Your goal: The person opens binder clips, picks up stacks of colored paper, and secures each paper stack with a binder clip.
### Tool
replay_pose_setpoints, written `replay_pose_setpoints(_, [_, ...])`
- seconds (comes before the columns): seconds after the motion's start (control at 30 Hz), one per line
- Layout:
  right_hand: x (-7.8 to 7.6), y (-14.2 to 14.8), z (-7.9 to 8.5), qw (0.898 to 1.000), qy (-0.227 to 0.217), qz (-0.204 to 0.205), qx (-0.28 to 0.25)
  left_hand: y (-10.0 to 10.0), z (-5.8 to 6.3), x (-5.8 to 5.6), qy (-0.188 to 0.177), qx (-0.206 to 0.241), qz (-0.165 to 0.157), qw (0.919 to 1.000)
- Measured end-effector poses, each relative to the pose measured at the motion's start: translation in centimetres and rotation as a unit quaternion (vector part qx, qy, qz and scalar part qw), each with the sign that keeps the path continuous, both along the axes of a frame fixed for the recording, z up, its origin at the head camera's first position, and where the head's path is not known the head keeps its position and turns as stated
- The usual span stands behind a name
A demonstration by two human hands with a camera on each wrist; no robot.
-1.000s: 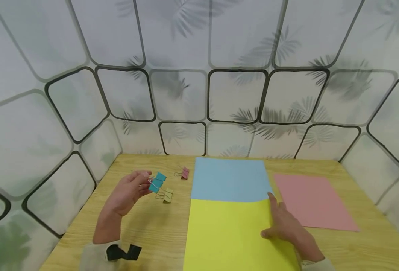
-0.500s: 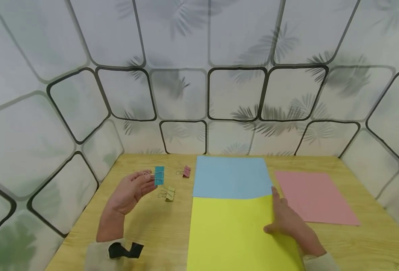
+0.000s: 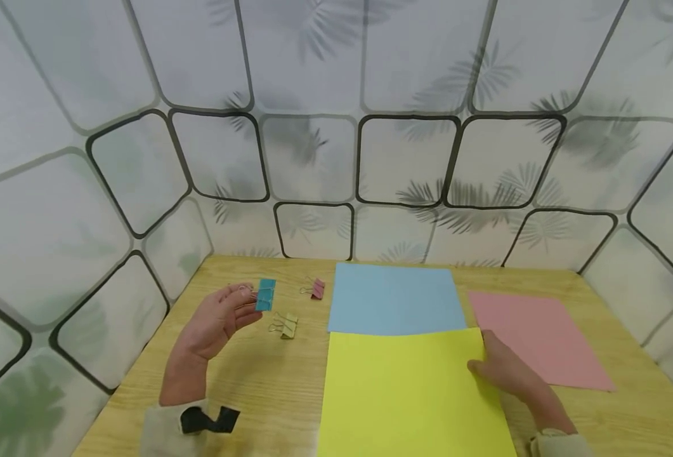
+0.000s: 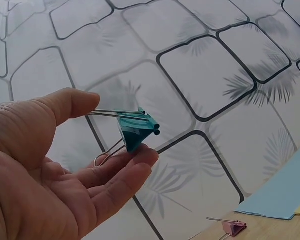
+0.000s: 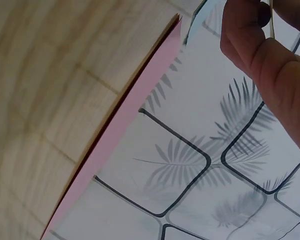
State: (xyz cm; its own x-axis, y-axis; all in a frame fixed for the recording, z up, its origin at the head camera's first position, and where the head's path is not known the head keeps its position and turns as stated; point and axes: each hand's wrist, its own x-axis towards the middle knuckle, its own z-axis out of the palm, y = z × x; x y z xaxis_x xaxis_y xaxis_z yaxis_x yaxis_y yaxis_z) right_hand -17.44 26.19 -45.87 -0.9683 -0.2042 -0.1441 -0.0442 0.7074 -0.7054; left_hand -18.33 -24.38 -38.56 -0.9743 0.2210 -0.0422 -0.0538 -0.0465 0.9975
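My left hand [image 3: 213, 327] is raised over the left of the table and pinches a teal binder clip [image 3: 265, 294] by its wire handles. In the left wrist view the thumb lies on the upper handle of the clip [image 4: 135, 132], and fingertips are under its body. On the right, my right hand [image 3: 510, 368] pinches a yellow sheet of paper [image 3: 410, 393] by its top right corner, thumb on top. The right wrist view shows the sheet edge-on between thumb and fingers [image 5: 245, 37]. Beyond the yellow sheet, partly covered by it, lies a blue sheet [image 3: 396, 298].
A yellow binder clip [image 3: 287, 327] and a pink binder clip [image 3: 317, 289] lie on the wooden table [image 3: 267, 400] near the left hand. To the right is a pink sheet [image 3: 536, 336]. A patterned cloth wall [image 3: 393, 231] rises behind the table.
The right hand has shifted right, and its fingers now grip the yellow sheet's corner, which has moved right with it. The left hand's teal clip has turned from tilted to nearly upright.
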Motion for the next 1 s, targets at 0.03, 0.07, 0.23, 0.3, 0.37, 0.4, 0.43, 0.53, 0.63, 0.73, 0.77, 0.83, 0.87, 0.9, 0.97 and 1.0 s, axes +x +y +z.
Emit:
replay_pose_setpoints(0.03, [0.0, 0.1, 0.0, 1.000, -0.005, 0.007, -0.014, 0.0, 0.0, 0.0, -0.004, -0.005, 0.002, 1.0000])
replay_pose_setpoints(0.07, [0.0, 0.2, 0.1, 1.000, -0.012, 0.011, -0.027, 0.0, 0.0, 0.1, -0.007, -0.012, 0.004, 0.9999])
replay_pose_setpoints(0.23, [0.1, 0.4, 0.3, 0.998, -0.032, 0.030, -0.044, 0.0, -0.1, 0.1, -0.018, -0.029, 0.020, 0.9992])
replay_pose_setpoints(0.3, [0.2, 0.5, 0.3, 0.998, -0.038, 0.031, -0.043, 0.0, 0.0, 0.1, -0.019, -0.022, 0.031, 0.9991])
replay_pose_setpoints(0.37, [0.3, 0.6, 0.5, 0.998, -0.040, 0.038, -0.043, 0.0, 0.0, 0.0, -0.015, -0.011, 0.037, 0.9991])
replay_pose_setpoints(0.4, [0.3, 0.6, 0.6, 0.998, -0.034, 0.038, -0.044, 0.0, 0.0, 0.0, -0.012, -0.005, 0.038, 0.9992])
replay_pose_setpoints(0.43, [0.4, 0.7, 0.6, 0.998, -0.028, 0.039, -0.043, 0.0, 0.0, 0.0, -0.009, -0.002, 0.036, 0.9993])
replay_pose_setpoints(0.53, [0.4, 0.9, 0.8, 0.998, -0.002, 0.045, -0.041, 0.0, 0.1, 0.0, -0.002, 0.002, 0.027, 0.9996])
replay_pose_setpoints(0.63, [0.3, 1.0, 0.9, 0.998, 0.016, 0.044, -0.040, 0.1, 0.0, 0.0, 0.000, -0.007, 0.025, 0.9997])
replay_pose_setpoints(0.73, [0.4, 1.0, 1.0, 0.998, 0.021, 0.042, -0.045, 0.2, 0.0, 0.0, -0.002, -0.015, 0.034, 0.9993])
replay_pose_setpoints(0.77, [0.4, 1.0, 1.1, 0.998, 0.022, 0.043, -0.047, 0.2, 0.0, 0.0, -0.003, -0.017, 0.035, 0.9992])
replay_pose_setpoints(0.83, [0.4, 1.0, 1.3, 0.997, 0.020, 0.043, -0.054, 0.2, 0.0, 0.0, -0.005, -0.020, 0.035, 0.9992])
replay_pose_setpoints(0.87, [0.4, 1.0, 1.4, 0.997, 0.017, 0.046, -0.062, 0.2, 0.0, 0.0, -0.006, -0.021, 0.035, 0.9991])
replay_pose_setpoints(0.9, [0.3, 1.1, 1.4, 0.996, 0.012, 0.048, -0.071, 0.2, 0.0, 0.1, -0.008, -0.022, 0.035, 0.9991])
replay_pose_setpoints(0.97, [0.3, 1.2, 1.5, 0.993, -0.001, 0.054, -0.101, 0.2, 0.0, 0.1, -0.011, -0.020, 0.034, 0.9992])
replay_pose_setpoints(1.0, [0.3, 1.3, 1.6, 0.992, -0.008, 0.057, -0.115, 0.2, -0.1, 0.1, -0.010, -0.020, 0.034, 0.9992])
